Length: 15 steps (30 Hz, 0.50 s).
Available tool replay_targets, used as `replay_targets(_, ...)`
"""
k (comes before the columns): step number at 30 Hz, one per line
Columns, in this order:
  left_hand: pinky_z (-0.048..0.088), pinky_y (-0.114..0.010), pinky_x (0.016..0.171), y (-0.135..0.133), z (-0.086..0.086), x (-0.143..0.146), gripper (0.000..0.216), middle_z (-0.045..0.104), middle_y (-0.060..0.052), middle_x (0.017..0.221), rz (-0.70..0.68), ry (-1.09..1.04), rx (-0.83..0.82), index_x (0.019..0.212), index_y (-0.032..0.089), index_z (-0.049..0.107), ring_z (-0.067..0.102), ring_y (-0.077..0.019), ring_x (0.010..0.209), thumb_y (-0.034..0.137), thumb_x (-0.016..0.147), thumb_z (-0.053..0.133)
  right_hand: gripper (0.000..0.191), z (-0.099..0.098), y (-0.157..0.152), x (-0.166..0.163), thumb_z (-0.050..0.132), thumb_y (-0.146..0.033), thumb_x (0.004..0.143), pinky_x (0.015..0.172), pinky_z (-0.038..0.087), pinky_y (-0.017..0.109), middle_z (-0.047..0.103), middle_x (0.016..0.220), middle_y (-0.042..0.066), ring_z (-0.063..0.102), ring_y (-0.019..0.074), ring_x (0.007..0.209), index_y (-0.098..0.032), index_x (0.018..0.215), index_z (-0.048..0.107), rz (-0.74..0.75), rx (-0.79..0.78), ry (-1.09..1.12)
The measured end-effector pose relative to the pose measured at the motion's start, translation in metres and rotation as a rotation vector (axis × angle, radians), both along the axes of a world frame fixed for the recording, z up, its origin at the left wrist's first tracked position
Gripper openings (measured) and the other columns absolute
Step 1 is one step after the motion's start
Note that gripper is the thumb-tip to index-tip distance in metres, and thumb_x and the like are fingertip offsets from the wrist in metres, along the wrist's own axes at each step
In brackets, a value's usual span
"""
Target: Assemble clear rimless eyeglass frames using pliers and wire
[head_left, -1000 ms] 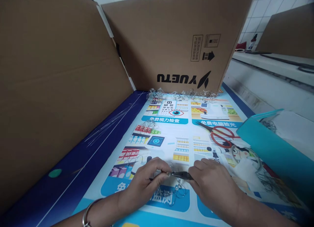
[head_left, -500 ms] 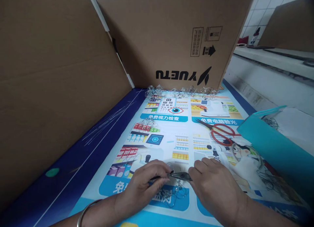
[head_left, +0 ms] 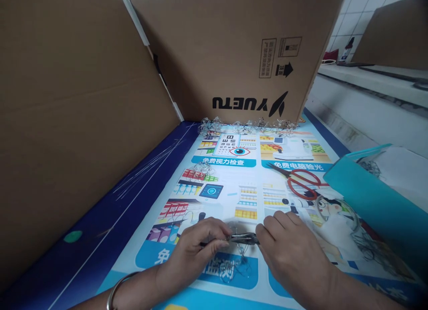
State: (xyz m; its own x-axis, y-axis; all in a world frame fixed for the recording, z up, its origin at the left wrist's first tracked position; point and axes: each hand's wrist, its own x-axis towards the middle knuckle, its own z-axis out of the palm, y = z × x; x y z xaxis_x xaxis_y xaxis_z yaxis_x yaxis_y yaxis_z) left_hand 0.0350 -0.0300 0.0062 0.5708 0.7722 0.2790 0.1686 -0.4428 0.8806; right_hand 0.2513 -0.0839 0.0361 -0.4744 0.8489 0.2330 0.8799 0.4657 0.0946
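My right hand (head_left: 289, 243) is closed around a pair of pliers (head_left: 246, 238), its metal jaws pointing left. The handles are hidden in the fist. At the jaw tips, my left hand (head_left: 203, 245) pinches with thumb and forefinger on a thin, bent wire (head_left: 241, 256), partly hidden by the fingertips. Loops of this wire hang under the jaws over the printed sheet. A dark bit shows between the left fingers, too hidden to name. Beyond the hands lies a small tangle of wire pieces (head_left: 202, 168).
Red-handled scissors (head_left: 304, 185) lie right of centre, beside a turquoise box (head_left: 374, 198). More bent wires (head_left: 247, 126) line the foot of the cardboard wall (head_left: 234, 55). Straight wires (head_left: 143, 169) lie at left. A coil of wire (head_left: 354, 216) rests near the box.
The pliers have turned slightly in my right hand, and the wire loops beneath have shifted a little. Both hands stay in nearly the same place.
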Motion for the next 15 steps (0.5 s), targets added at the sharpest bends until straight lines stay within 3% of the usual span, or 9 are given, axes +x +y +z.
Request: replay_targets(15,0.047,-0.027,0.073,-0.0013,0.0000,-0.0021,0.008,0.063,-0.002,0.086,0.016,-0.015,-0.113,0.074,0.017,0.059,0.060,-0.0141,0.081,0.012,0.080,0.058,0.007,-0.0074,0.0019,0.0004,0.053,-0.015,0.077,0.064,0.026,0.035,0.048,0.075,0.002,0.038,0.0180,0.069,-0.017,0.084,0.053,0.042,0.076,0.016)
